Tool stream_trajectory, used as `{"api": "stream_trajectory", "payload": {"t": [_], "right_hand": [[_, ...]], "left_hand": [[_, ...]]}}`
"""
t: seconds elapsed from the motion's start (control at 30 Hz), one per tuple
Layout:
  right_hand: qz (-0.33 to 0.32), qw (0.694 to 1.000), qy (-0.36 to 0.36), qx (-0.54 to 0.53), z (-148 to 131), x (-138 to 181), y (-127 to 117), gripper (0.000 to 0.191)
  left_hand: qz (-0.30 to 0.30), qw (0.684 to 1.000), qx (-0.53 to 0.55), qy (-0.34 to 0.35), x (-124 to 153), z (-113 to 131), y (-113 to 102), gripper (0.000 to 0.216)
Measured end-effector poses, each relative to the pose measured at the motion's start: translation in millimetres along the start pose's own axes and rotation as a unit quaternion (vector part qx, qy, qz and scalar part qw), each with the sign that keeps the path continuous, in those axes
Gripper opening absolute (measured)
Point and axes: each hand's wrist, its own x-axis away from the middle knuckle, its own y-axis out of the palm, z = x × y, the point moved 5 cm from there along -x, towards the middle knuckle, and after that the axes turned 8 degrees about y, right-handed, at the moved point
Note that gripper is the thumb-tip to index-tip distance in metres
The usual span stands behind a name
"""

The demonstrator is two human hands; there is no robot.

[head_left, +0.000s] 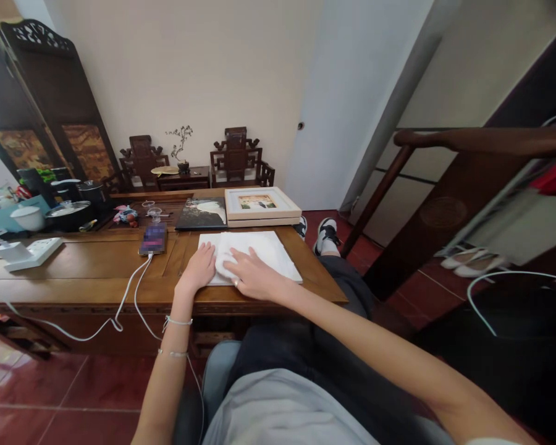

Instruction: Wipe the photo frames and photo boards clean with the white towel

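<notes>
A white rectangular panel [278,256] lies flat on the wooden table near its right end. On its left part is a bunched white cloth or tissue [223,252]; which of the two I cannot tell. My right hand [248,272], with a ring on one finger, presses down on this cloth, its fingers bent over it and somewhat apart. At the panel's left side rests my left hand [202,266], fingers stretched out and lying flat. The palm sides of both hands are hidden.
Behind the panel are stacked light-framed pictures [264,207] and a dark picture [201,213]. To the left lie a phone [152,238] with white cables and a power strip [34,254]. Pots [69,215] stand farther left. A wooden chair [463,141] is at the right.
</notes>
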Motion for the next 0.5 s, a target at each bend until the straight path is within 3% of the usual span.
{"api": "stream_trajectory", "payload": {"t": [0.1, 0.2, 0.37, 0.5], "right_hand": [[-0.011, 0.999, -0.044, -0.025, -14.6, 36.1, -3.1, 0.046], [-0.033, 0.998, -0.048, -0.033, -12.5, 45.7, -6.1, 0.053], [-0.058, 0.998, -0.001, -0.018, 16.4, -0.5, -8.2, 0.058], [-0.046, 0.997, 0.059, -0.011, 37.1, -50.3, -8.3, 0.056]], "left_hand": [[0.004, 1.000, 0.001, -0.012, 0.7, -0.4, 0.2, 0.053], [0.001, 1.000, 0.004, -0.009, 1.1, 1.2, -0.6, 0.054], [-0.010, 1.000, 0.009, -0.028, 2.0, 4.1, -2.5, 0.053], [0.037, 0.996, 0.067, -0.046, 3.9, 8.8, -13.3, 0.052]]}}
